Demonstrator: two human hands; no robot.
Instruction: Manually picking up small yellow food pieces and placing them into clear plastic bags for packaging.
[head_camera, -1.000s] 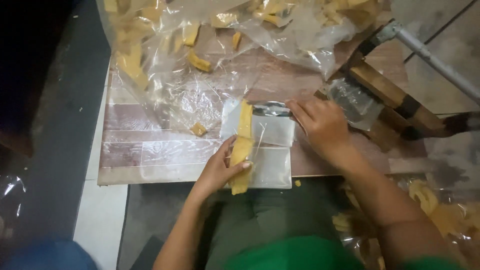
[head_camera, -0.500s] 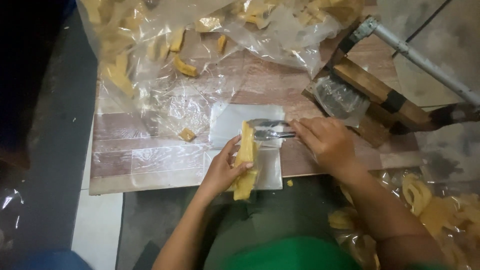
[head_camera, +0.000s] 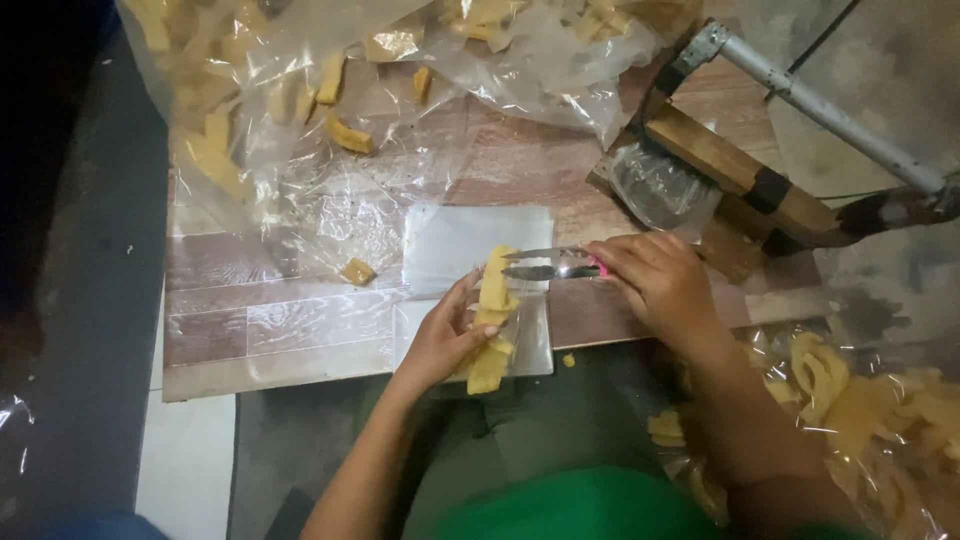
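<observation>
My left hand (head_camera: 442, 338) grips a small clear plastic pouch (head_camera: 528, 340) at the near edge of the board, with long yellow chip strips (head_camera: 492, 310) standing in it and sticking out at both ends. My right hand (head_camera: 658, 280) holds metal tongs (head_camera: 545, 264) with a pink handle end, their tips touching the top of the yellow strips. A stack of flat clear pouches (head_camera: 470, 240) lies just beyond the strips.
A wood-patterned board (head_camera: 280, 320) carries everything. A big clear bag of yellow chips (head_camera: 300, 90) spreads across its far side; one loose piece (head_camera: 357, 271) lies on the board. A wooden sealer with a metal lever (head_camera: 790, 90) stands right. Filled packets (head_camera: 870, 410) pile near right.
The tongs have slid left and closer to the strips. My left hand with the pouch has shifted slightly down and left as the view moved; the strips sit deeper in the pouch.
</observation>
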